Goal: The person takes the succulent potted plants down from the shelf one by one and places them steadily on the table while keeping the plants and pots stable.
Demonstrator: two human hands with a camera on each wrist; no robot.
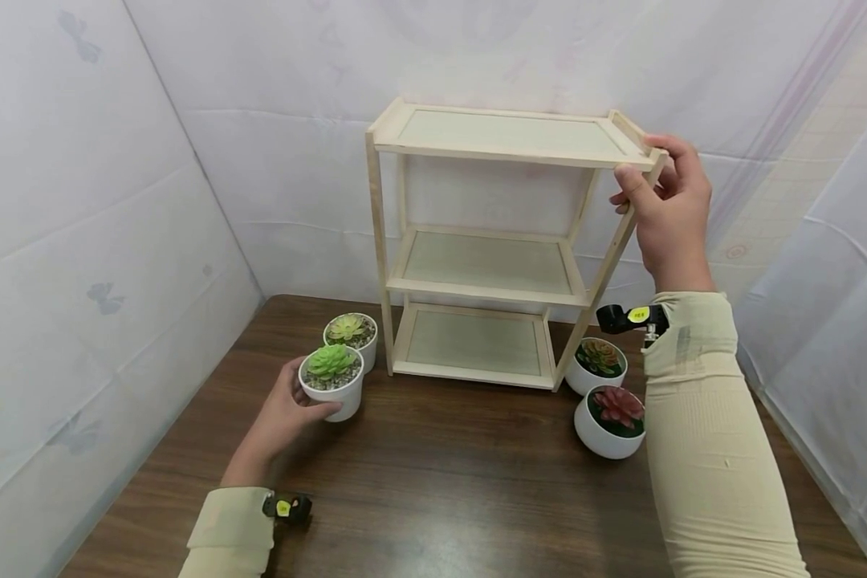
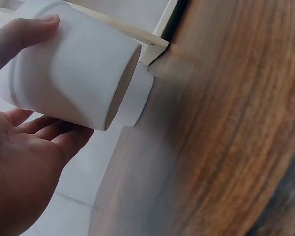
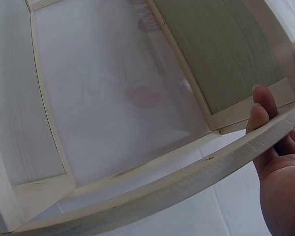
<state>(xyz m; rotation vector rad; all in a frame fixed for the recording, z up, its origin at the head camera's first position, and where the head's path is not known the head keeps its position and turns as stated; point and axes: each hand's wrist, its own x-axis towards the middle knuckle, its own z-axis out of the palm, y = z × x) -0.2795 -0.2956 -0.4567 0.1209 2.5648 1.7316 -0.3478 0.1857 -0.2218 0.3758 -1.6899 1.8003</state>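
Note:
My left hand grips a white pot with a bright green succulent, thumb on one side and fingers round the other. In the left wrist view this pot hangs just off the table, its underside edge showing. Behind it stands another white pot with a yellow-green succulent, partly hidden. With my right hand I hold the top right corner of a three-tier wooden shelf, thumb at the front edge. The right wrist view shows fingertips curled round the shelf's upright.
Right of the shelf stand two round white pots, one with an orange-green succulent, the other, nearer, with a dark red one. The brown wooden table runs back to white cloth walls behind and at both sides.

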